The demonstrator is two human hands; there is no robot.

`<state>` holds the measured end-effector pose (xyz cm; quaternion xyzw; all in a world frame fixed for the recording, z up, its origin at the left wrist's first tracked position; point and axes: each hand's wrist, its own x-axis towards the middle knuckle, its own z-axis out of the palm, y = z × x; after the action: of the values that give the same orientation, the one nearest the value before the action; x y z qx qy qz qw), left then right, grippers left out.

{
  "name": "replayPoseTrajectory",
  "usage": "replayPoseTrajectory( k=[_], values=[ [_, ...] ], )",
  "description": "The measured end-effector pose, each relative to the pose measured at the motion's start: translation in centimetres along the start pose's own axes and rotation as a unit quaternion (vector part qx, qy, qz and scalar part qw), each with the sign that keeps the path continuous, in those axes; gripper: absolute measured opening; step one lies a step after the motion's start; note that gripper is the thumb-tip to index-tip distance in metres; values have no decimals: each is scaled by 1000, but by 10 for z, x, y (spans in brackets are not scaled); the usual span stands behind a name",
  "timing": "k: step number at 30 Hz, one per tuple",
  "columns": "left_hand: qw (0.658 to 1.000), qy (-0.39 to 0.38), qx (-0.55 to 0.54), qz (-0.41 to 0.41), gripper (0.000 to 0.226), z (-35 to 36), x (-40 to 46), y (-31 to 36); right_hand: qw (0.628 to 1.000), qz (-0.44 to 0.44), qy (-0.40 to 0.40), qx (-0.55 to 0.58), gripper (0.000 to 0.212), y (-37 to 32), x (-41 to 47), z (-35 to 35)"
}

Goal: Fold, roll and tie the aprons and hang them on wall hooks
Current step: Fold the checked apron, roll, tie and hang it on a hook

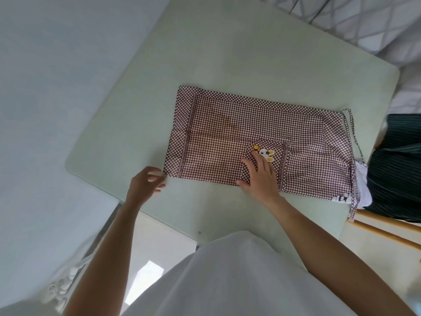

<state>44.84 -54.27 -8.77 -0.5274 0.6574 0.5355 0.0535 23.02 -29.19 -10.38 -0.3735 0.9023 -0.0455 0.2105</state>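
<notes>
Head view: the apron (pixel 227 133) lies lengthwise left-right on the desk (pixel 205 53). Your right hand (pixel 262 176) presses it flat-fingered; your left hand (pixel 145 183), loosely curled and empty, is nearer its left end.

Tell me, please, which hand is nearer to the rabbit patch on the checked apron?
Right. The right hand lies flat beside the rabbit patch, fingertips touching it; the left hand is at the apron's corner.

Right hand (pixel 259 176) lies flat, fingers straight; left hand (pixel 145 183) hovers, loosely curled
</notes>
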Motion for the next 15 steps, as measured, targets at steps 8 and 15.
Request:
replayPoseTrajectory(
  k=[8, 15],
  values=[
    [968, 64, -232, -65, 7, 19, -8, 7, 1000, 2, -2, -3, 67, 0, -1, 2],
    [987, 140, 65, 34, 15, 15, -6, 5, 1000, -2, 0, 1, 66, -2, 0, 1]
  ],
)
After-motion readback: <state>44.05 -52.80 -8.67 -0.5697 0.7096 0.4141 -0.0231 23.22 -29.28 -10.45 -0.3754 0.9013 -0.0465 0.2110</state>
